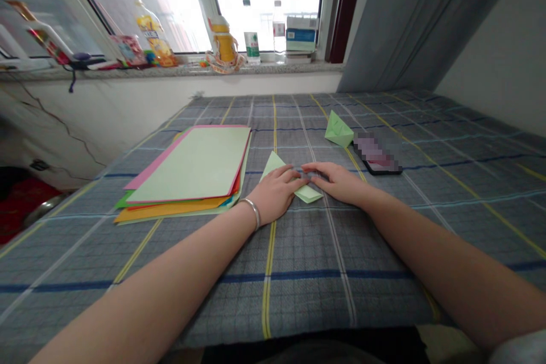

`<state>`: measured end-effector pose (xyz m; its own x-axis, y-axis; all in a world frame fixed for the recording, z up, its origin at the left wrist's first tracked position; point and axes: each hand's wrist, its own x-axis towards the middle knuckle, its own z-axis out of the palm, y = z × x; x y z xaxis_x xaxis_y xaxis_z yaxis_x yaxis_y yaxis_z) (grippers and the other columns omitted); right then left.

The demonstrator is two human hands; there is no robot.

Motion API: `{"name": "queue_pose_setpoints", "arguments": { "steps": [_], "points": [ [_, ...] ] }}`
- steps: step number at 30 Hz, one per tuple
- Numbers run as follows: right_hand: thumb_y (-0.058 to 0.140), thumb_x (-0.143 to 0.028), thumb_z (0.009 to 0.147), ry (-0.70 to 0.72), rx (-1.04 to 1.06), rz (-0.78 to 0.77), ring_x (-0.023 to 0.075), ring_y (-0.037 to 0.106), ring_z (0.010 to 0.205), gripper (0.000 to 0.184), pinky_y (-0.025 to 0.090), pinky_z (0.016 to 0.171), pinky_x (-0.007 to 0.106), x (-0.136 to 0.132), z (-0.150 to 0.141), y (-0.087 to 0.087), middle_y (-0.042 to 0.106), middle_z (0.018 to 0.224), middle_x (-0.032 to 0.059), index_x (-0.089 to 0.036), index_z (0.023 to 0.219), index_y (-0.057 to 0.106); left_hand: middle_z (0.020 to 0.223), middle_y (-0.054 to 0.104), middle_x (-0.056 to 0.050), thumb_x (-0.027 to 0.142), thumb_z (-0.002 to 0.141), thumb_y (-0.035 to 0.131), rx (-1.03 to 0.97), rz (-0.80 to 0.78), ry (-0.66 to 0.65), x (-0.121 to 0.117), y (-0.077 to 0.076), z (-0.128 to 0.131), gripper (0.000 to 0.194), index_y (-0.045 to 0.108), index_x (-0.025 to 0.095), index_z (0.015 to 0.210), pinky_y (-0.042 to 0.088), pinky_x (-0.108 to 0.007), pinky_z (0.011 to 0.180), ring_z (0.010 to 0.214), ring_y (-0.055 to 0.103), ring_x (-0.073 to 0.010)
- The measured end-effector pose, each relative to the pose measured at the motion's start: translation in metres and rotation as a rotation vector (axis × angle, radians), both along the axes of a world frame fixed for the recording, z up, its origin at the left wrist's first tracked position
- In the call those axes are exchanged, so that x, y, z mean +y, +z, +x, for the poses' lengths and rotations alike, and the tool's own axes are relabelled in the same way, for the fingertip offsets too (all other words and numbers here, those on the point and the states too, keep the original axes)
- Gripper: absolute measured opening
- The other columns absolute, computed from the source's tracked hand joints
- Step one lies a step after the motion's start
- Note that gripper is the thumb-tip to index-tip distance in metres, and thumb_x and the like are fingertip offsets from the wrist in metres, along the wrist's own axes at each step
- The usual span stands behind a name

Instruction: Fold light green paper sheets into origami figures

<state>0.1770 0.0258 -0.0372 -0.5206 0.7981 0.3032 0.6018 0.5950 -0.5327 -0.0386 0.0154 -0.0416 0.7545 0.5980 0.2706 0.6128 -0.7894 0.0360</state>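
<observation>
A small folded light-green paper (273, 164) lies on the grey checked cloth (298, 250) in front of me. My left hand (276, 192), with a silver bangle on the wrist, rests flat on top of it, fingers stretched toward the right. My right hand (339, 182) lies palm down beside it, fingertips pressing the paper's right part where they meet the left hand's fingers. Only the paper's far corner and near right corner show from under the hands.
A stack of coloured sheets (191, 173) lies to the left. Another folded green paper piece (339, 129) and a phone (377, 156) sit to the right behind my hands. Bottles and boxes (256, 40) line the windowsill; a grey curtain (409, 17) hangs at right.
</observation>
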Motion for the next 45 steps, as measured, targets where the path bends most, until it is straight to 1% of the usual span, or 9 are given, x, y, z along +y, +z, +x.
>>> {"name": "queue_pose_setpoints", "arguments": {
  "steps": [3, 6, 11, 17, 22, 29, 37, 42, 45],
  "points": [
    [0.047, -0.012, 0.081, 0.000, -0.037, 0.030, 0.0211, 0.057, 0.112, 0.039, 0.042, 0.100, 0.041, 0.001, 0.002, -0.003, 0.064, 0.120, 0.0073, -0.020, 0.117, 0.061, 0.128, 0.053, -0.009, 0.017, 0.089, 0.041, -0.007, 0.012, 0.096, 0.000, -0.003, 0.000, 0.045, 0.049, 0.021, 0.134, 0.033, -0.045, 0.108, 0.128, 0.039, -0.0264],
    [0.046, -0.004, 0.072, 0.036, -0.074, 0.062, 0.0206, 0.056, 0.113, 0.050, 0.041, 0.101, 0.040, 0.002, 0.005, -0.005, 0.064, 0.120, 0.0067, -0.020, 0.117, 0.060, 0.130, 0.050, -0.010, 0.026, 0.089, 0.044, 0.011, -0.007, 0.162, 0.000, -0.004, 0.000, 0.047, 0.046, 0.023, 0.137, 0.030, -0.051, 0.108, 0.129, 0.036, -0.0295],
    [0.054, -0.010, 0.067, 0.161, -0.099, 0.093, 0.0241, 0.052, 0.117, 0.060, 0.039, 0.101, 0.044, -0.002, 0.010, -0.003, 0.059, 0.126, 0.0093, -0.021, 0.126, 0.053, 0.135, 0.045, -0.010, 0.031, 0.085, 0.049, 0.009, -0.072, 0.182, -0.001, -0.003, 0.000, 0.056, 0.041, 0.026, 0.140, 0.025, -0.054, 0.110, 0.132, 0.032, -0.0304],
    [0.057, -0.013, 0.069, 0.252, -0.120, 0.070, 0.0227, 0.049, 0.121, 0.058, 0.037, 0.104, 0.043, -0.011, 0.008, 0.011, 0.055, 0.130, 0.0084, -0.023, 0.126, 0.052, 0.136, 0.043, -0.012, 0.031, 0.081, 0.055, -0.086, -0.116, 0.168, 0.003, -0.004, -0.004, 0.050, 0.052, 0.023, 0.130, 0.029, -0.051, 0.110, 0.129, 0.035, -0.0320],
    [0.062, -0.030, 0.077, 0.215, -0.156, 0.079, 0.0237, 0.052, 0.115, 0.041, 0.041, 0.100, 0.042, -0.015, 0.003, 0.016, 0.056, 0.125, 0.0104, -0.022, 0.117, 0.059, 0.137, 0.046, -0.012, 0.034, 0.079, 0.060, -0.106, -0.175, 0.148, 0.005, -0.001, -0.006, 0.054, 0.051, 0.020, 0.130, 0.027, -0.050, 0.111, 0.134, 0.031, -0.0323],
    [0.050, -0.034, 0.090, 0.193, -0.183, 0.146, 0.0193, 0.058, 0.105, 0.028, 0.045, 0.092, 0.034, -0.017, 0.000, 0.018, 0.062, 0.114, 0.0086, -0.019, 0.110, 0.063, 0.140, 0.046, -0.012, 0.036, 0.079, 0.060, -0.102, -0.249, 0.094, 0.005, 0.004, -0.006, 0.061, 0.044, 0.016, 0.134, 0.024, -0.053, 0.112, 0.137, 0.030, -0.0309],
    [0.051, -0.027, 0.088, 0.106, -0.346, 0.304, 0.0210, 0.060, 0.101, 0.026, 0.045, 0.084, 0.032, -0.026, -0.011, 0.018, 0.065, 0.112, 0.0052, -0.024, 0.112, 0.061, 0.139, 0.048, -0.011, 0.034, 0.079, 0.060, -0.126, -0.236, 0.040, 0.004, 0.003, -0.006, 0.057, 0.046, 0.018, 0.132, 0.026, -0.052, 0.110, 0.134, 0.035, -0.0292],
    [0.044, -0.026, 0.092, 0.010, -0.455, 0.358, 0.0209, 0.063, 0.089, 0.029, 0.045, 0.072, 0.031, -0.026, -0.022, 0.014, 0.068, 0.102, 0.0064, -0.022, 0.119, 0.055, 0.137, 0.050, -0.014, 0.036, 0.076, 0.064, -0.149, -0.292, 0.048, 0.009, 0.003, -0.007, 0.056, 0.050, 0.017, 0.127, 0.025, -0.053, 0.111, 0.133, 0.039, -0.0291],
    [0.042, -0.023, 0.093, 0.022, -0.496, 0.379, 0.0186, 0.063, 0.083, 0.027, 0.044, 0.068, 0.028, -0.024, -0.021, 0.012, 0.068, 0.099, 0.0063, -0.021, 0.118, 0.054, 0.132, 0.055, -0.012, 0.039, 0.074, 0.069, -0.164, -0.321, 0.030, 0.013, 0.003, -0.007, 0.054, 0.054, 0.019, 0.121, 0.029, -0.050, 0.109, 0.131, 0.042, -0.0278]
  ]
}}
